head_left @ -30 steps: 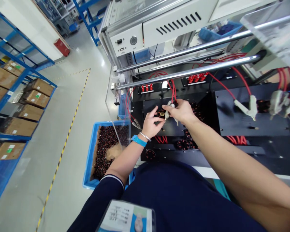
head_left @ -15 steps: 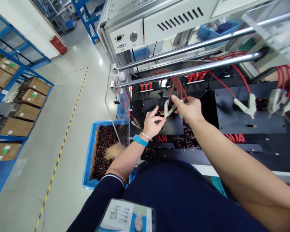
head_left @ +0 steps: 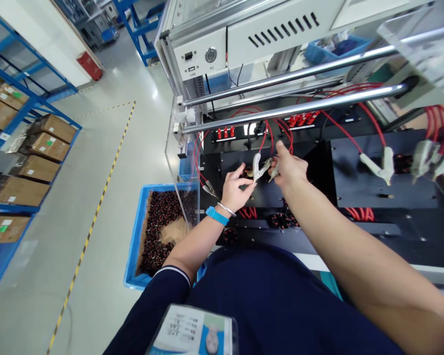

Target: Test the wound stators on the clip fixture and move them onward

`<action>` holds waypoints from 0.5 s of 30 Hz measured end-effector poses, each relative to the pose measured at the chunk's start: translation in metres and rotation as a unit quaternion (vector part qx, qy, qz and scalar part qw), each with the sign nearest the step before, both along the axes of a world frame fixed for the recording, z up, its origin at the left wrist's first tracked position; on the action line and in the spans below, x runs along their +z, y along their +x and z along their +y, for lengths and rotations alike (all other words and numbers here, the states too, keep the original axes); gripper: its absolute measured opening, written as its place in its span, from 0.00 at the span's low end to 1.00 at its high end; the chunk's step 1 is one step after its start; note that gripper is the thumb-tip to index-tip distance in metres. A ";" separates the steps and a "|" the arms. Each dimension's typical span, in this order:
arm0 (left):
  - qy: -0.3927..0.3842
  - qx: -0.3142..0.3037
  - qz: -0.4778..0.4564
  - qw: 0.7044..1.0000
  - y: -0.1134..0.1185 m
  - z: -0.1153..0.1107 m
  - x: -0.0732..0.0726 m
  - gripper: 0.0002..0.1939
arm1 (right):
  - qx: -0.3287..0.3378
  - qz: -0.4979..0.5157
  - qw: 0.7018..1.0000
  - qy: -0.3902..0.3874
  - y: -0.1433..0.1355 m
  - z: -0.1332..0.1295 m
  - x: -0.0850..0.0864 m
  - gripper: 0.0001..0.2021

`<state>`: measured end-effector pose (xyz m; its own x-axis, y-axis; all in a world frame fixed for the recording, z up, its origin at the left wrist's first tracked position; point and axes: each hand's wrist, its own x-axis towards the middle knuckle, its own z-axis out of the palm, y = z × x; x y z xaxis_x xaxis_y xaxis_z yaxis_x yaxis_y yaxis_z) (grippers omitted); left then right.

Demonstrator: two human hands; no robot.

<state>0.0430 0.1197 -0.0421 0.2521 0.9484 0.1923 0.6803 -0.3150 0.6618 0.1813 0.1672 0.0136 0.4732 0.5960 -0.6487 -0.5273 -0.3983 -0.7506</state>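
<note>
My left hand [head_left: 238, 191] is closed in a pinch at the jaw tip of a white-sleeved alligator clip [head_left: 258, 169]; what lies between the fingertips is too small to make out. Just behind those fingers, a small round copper-coloured part [head_left: 249, 172] shows on the black panel [head_left: 227, 162]. My right hand [head_left: 291, 166] grips a second alligator clip [head_left: 274, 172], its jaws pointing down and left and its rear partly covered by my fingers. Red leads [head_left: 269, 135] run up from these clips. Left of my hands, another pair of clips [head_left: 209, 188] rests at the panel edge.
A blue bin [head_left: 133, 236] of small dark wound coils stands at the left on the floor side. Metal rods [head_left: 292, 109] cross above the panel. More white clips [head_left: 387, 165] hang at the right. A clear plastic sheet [head_left: 179, 182] edges the bench.
My right hand has moved off the first clip's handle, slightly right and down, with the second clip in it. My left hand stays pinched near the first clip's tip. The view has shifted slightly.
</note>
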 end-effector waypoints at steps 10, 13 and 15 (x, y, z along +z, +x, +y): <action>-0.003 0.019 -0.086 0.996 -0.001 -0.007 -0.006 0.02 | -0.036 0.024 0.999 -0.002 0.004 -0.001 -0.007 0.17; -0.002 0.021 -0.101 0.995 0.000 -0.007 -0.005 0.02 | -0.036 0.028 0.999 0.010 0.002 0.001 -0.007 0.17; -0.007 0.026 -0.095 0.995 0.000 -0.007 -0.003 0.02 | -0.037 0.031 0.999 0.015 0.001 0.003 -0.007 0.17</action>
